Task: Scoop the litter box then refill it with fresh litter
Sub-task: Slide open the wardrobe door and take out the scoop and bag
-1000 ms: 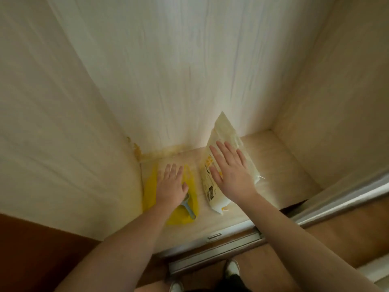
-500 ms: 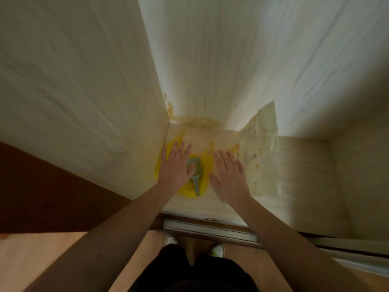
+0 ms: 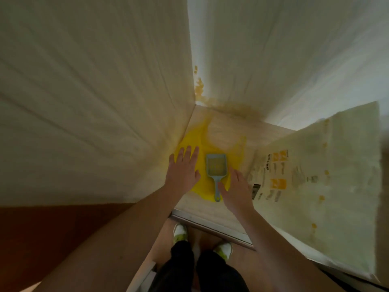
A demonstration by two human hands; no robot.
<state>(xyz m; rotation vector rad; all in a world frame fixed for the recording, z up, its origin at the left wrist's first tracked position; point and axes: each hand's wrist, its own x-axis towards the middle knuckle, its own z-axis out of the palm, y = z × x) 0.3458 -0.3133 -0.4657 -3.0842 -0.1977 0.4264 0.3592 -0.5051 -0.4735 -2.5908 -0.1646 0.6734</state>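
Looking steeply down from head height, close over both outstretched forearms, facing a pale wood-lined corner (image 3: 194, 102), feet visible at the bottom edge.

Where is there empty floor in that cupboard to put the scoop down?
Bare wood shows in front of the yellow bag, between it and the door track, and behind it toward the stained corner. It is crowded around the scoop, between both hands and the litter bag.
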